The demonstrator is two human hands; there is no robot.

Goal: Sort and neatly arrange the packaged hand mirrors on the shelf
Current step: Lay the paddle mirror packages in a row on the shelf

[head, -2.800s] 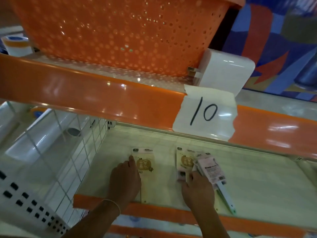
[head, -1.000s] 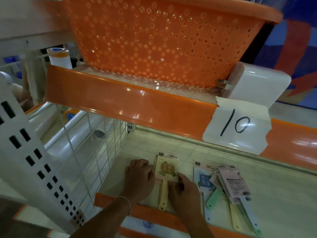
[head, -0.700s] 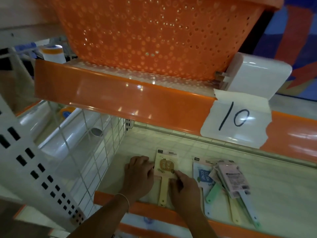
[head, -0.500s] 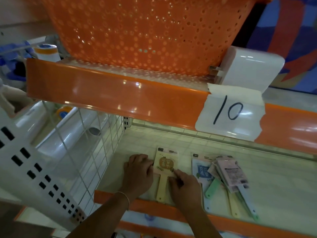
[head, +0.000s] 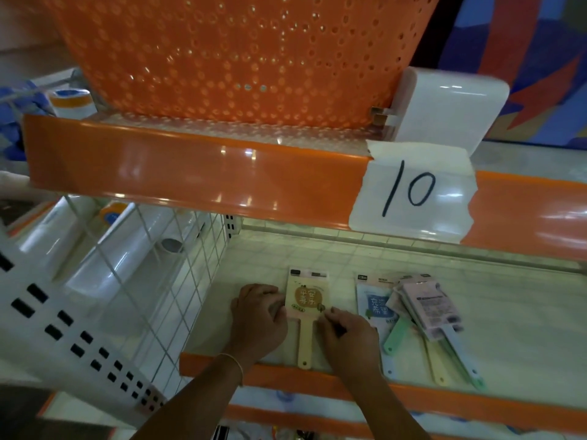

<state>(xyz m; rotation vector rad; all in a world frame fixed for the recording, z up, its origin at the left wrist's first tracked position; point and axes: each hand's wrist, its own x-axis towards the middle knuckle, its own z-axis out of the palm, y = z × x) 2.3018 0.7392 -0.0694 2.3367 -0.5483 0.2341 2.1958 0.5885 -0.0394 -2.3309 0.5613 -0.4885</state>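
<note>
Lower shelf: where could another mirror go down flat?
Bare cream shelf right of the jumbled mirror pile, and behind both groups. Crowded around the yellow packaged mirror between the left hand and right hand.

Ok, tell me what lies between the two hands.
Head view: the yellow mirror pack, flat on the shelf, left hand at its left edge, right hand at its right.
</note>
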